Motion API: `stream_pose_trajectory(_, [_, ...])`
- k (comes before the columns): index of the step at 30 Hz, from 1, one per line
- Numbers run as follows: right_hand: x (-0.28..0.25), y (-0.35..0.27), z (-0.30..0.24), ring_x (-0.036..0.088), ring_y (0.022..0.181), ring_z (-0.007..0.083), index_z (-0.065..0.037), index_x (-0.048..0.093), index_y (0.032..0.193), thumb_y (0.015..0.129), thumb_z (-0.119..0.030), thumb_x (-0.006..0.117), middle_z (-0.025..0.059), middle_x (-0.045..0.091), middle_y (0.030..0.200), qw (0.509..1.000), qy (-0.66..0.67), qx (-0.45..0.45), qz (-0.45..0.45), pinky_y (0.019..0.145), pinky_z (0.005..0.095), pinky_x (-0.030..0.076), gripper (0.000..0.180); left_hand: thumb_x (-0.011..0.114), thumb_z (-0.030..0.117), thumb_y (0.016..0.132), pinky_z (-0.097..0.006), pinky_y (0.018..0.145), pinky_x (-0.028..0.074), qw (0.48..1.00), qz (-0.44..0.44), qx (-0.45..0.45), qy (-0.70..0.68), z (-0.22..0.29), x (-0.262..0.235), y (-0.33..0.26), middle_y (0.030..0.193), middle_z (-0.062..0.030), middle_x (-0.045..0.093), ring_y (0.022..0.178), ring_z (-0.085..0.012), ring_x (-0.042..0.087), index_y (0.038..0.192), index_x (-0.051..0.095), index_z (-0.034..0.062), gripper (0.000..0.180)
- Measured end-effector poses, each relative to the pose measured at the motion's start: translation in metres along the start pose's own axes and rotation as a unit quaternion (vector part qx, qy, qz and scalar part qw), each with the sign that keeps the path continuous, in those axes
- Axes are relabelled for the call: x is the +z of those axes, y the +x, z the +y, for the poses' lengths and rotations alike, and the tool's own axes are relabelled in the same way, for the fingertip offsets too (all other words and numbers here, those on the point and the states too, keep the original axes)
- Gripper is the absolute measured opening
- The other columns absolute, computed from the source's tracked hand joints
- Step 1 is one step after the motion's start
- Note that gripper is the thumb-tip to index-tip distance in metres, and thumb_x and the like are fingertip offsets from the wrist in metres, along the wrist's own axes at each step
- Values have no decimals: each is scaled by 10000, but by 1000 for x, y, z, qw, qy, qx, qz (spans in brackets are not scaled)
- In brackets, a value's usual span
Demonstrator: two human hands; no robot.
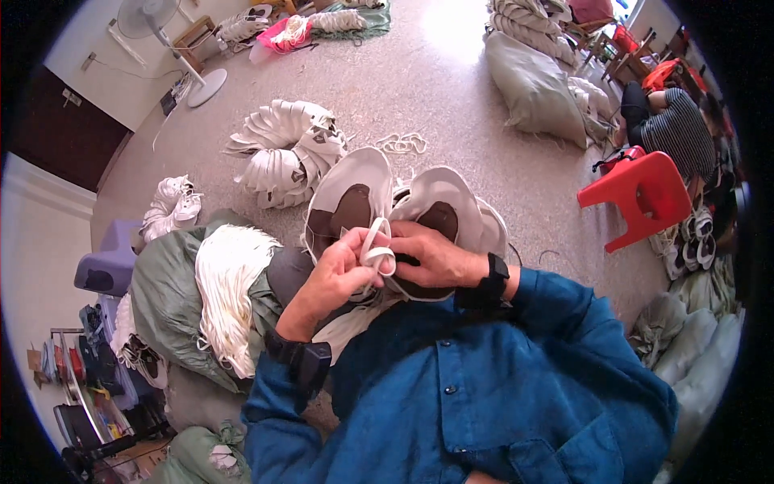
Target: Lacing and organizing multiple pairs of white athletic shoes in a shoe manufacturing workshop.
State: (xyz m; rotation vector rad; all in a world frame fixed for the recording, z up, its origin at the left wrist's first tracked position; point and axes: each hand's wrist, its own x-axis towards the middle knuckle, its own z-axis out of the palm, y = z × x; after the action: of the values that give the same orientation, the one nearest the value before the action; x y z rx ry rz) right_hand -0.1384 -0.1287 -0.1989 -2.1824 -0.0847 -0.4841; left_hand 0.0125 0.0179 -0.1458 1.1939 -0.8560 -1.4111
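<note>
In front of me two pale shoe uppers [351,179] with brown insides lie side by side, their openings facing up. My left hand [343,270] is closed in a pinch on a flat white shoelace [379,252], which loops up above the fingers. Against the inner edge of the right-hand shoe upper [442,189], my right hand [435,256] is bent, its fingers closed close to the left fingertips. What those right fingertips grip is hidden. Dark bands circle both wrists.
At my left a thick bundle of white laces [234,282] lies on a green sack [165,286]. Stacked uppers [286,157] and loose laces [401,143] rest on the floor ahead. Rightward are a red stool [637,198], a full sack [532,85] and a bent-over person [681,133].
</note>
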Motion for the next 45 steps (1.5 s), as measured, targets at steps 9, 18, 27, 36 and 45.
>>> stream_pose_trajectory(9, [-17,10,-11,587,728,168,23,636,925,914,-194,602,127,611,753,972,147,180,-20,663,314,466,220,510,103,1007,-264,766,535,995,79,64,15,-32,-24,11,981,-69,650,867,-120,633,1168,561,-24,211])
stream_pose_trajectory(18, [-4,28,-13,570,649,127,1,580,992,940,-270,636,94,585,725,982,44,182,-17,568,321,465,281,572,152,989,-225,585,476,950,251,162,92,-41,-16,19,882,-14,594,724,-74,568,1083,658,-4,201])
stream_pose_trajectory(27, [-6,46,-11,576,654,46,-4,608,988,974,-206,560,11,626,821,984,14,147,98,540,192,444,208,581,154,985,-226,666,455,881,284,288,247,-32,-13,21,793,4,573,709,-75,543,1035,665,4,179])
stream_pose_trajectory(36, [-54,64,-47,564,751,67,-36,634,963,1008,-201,515,-7,617,839,941,230,239,-59,661,216,456,209,553,201,1007,-204,718,458,923,302,225,79,-33,-28,26,860,-7,663,789,-46,562,1003,662,-3,230])
stream_pose_trajectory(45, [-40,65,-44,607,971,211,-17,576,935,1024,-270,476,117,613,1006,824,538,165,65,953,358,456,286,514,253,1020,-267,701,479,938,190,231,-175,-6,-34,18,719,-1,574,655,-92,549,965,619,14,267])
